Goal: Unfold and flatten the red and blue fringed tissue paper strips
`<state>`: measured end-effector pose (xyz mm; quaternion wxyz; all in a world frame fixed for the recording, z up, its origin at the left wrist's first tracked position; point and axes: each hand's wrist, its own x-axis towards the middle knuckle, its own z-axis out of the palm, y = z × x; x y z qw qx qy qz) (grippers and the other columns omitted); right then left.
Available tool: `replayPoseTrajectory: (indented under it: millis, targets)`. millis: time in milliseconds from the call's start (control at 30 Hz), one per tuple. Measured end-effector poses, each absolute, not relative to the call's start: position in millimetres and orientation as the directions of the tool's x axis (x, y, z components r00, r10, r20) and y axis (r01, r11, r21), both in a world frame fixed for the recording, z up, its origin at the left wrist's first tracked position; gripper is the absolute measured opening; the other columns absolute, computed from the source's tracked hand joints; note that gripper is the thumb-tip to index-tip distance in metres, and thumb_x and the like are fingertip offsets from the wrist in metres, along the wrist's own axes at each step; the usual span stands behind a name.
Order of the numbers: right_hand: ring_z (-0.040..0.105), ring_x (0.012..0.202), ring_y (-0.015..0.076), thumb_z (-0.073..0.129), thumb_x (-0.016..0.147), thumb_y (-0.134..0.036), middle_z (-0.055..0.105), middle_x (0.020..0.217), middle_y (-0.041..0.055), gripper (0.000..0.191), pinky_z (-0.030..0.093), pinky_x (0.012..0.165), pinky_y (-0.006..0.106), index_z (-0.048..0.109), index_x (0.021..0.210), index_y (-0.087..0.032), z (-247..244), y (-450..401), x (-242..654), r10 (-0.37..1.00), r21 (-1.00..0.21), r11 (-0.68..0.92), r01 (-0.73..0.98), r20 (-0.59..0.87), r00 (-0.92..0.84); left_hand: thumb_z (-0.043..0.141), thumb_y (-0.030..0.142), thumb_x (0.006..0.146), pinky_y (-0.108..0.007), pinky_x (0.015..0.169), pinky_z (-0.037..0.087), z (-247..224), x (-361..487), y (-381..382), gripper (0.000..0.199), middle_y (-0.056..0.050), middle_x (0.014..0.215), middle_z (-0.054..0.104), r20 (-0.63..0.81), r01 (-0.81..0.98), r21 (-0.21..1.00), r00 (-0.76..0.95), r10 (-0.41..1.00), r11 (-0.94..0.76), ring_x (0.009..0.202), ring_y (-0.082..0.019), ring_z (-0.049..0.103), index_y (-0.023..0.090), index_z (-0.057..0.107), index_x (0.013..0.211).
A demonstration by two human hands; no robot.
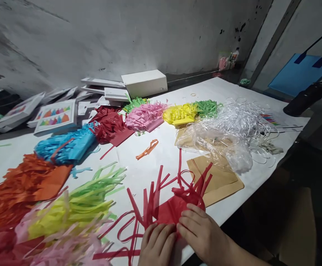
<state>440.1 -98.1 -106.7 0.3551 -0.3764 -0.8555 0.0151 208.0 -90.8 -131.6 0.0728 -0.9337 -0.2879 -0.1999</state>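
Note:
A red tissue-paper sheet with cut fringe strips lies at the near edge of the white table, its strips fanning away from me. My left hand has its curled fingers on the sheet's near edge. Just to the right, my right hand is closed on the same sheet with the fingers bent over it. The thumbs and the part of the paper beneath both hands are hidden. Loose red strips curl to the left of my left hand. A brown kraft envelope lies just beyond my right hand.
Fringed paper bundles in orange, blue, dark red, pink and yellow line the table. White strings and a clear plastic bag lie right. Behind stand a white box and printed boxes.

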Motion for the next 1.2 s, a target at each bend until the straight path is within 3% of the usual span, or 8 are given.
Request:
replayPoseTrajectory:
  millis: [133,267,400,600,800,967,1033,1200]
  targets:
    - [0.062,0.087,0.02,0.037,0.102,-0.007,0.069,0.085,0.0062,0.03,0.048,0.1,0.041,0.065,0.109,-0.014,-104,-89,448,0.717,-0.444,0.694,0.567,0.497,-0.489,0.035,0.03,0.106,-0.031,0.087,0.052,-130,203,-92,0.03,-0.002,0.109,0.079,0.371,0.636,0.149,0.674,0.639,-0.757,0.097,-0.017,0.073,0.022,0.062,0.116]
    - [0.055,0.079,0.0203,0.045,0.1,-0.01,0.064,0.08,0.0035,0.02,0.046,0.08,0.037,0.063,0.095,-0.018,-100,-76,450,0.867,-0.528,0.495,0.69,0.354,-0.351,0.035,0.031,0.106,-0.03,0.074,0.054,-124,212,-89,0.027,-0.003,0.093,0.077,0.272,0.818,0.297,0.421,0.865,-0.492,0.081,-0.018,0.072,0.022,0.061,0.104]
    - [0.055,0.076,0.0212,0.055,0.097,-0.011,0.064,0.076,0.0028,0.017,0.041,0.079,0.038,0.061,0.083,-0.019,-102,-59,437,0.924,-0.458,0.365,0.81,0.286,-0.254,0.041,0.027,0.103,-0.035,0.064,0.05,-113,230,-70,0.029,0.0,0.074,0.073,-0.004,0.951,0.202,0.238,0.971,-0.232,0.067,-0.023,0.07,0.024,0.059,0.08]
    - [0.057,0.079,0.0232,0.057,0.091,-0.006,0.065,0.077,0.0034,0.016,0.04,0.082,0.04,0.061,0.084,-0.02,-102,-42,442,0.943,-0.426,0.319,0.846,0.236,-0.236,0.044,0.025,0.102,-0.038,0.057,0.041,-94,244,-53,0.028,-0.003,0.07,0.075,-0.124,0.988,0.072,0.143,0.982,-0.135,0.066,-0.031,0.073,0.023,0.06,0.079]
    - [0.06,0.097,0.0259,0.064,0.082,-0.002,0.069,0.094,0.005,0.027,0.04,0.091,0.042,0.064,0.103,-0.02,-83,-41,463,0.959,-0.446,0.276,0.851,0.193,-0.209,0.042,0.025,0.103,-0.037,0.061,0.04,-91,246,-54,0.028,-0.002,0.076,0.076,-0.184,0.99,0.047,0.139,0.973,-0.133,0.074,-0.029,0.074,0.023,0.06,0.082]
    - [0.06,0.11,0.027,0.071,0.09,-0.022,0.069,0.118,0.0071,0.043,0.039,0.101,0.044,0.056,0.13,-0.022,-75,-47,443,0.966,-0.539,0.257,0.802,0.128,-0.223,0.042,0.026,0.103,-0.037,0.062,0.04,-93,244,-54,0.028,-0.002,0.077,0.076,-0.215,0.989,0.041,0.146,0.966,-0.14,0.073,-0.028,0.073,0.023,0.06,0.083]
    - [0.061,0.108,0.0269,0.071,0.089,-0.018,0.069,0.115,0.0064,0.046,0.039,0.101,0.046,0.055,0.132,-0.023,-79,-48,438,0.96,-0.455,0.278,0.846,0.154,-0.233,0.041,0.026,0.104,-0.036,0.063,0.04,-92,244,-54,0.028,-0.002,0.078,0.076,-0.214,0.99,0.037,0.143,0.966,-0.138,0.075,-0.028,0.074,0.023,0.06,0.083]
    - [0.062,0.099,0.0304,0.057,0.084,0.001,0.07,0.103,0.0105,0.033,0.043,0.09,0.05,0.067,0.107,-0.02,-86,-39,466,0.966,-0.225,0.168,0.96,0.231,-0.115,0.042,0.027,0.104,-0.035,0.061,0.039,-87,247,-52,0.028,-0.002,0.079,0.077,-0.232,0.991,0.024,0.134,0.964,-0.132,0.074,-0.027,0.073,0.024,0.061,0.083]
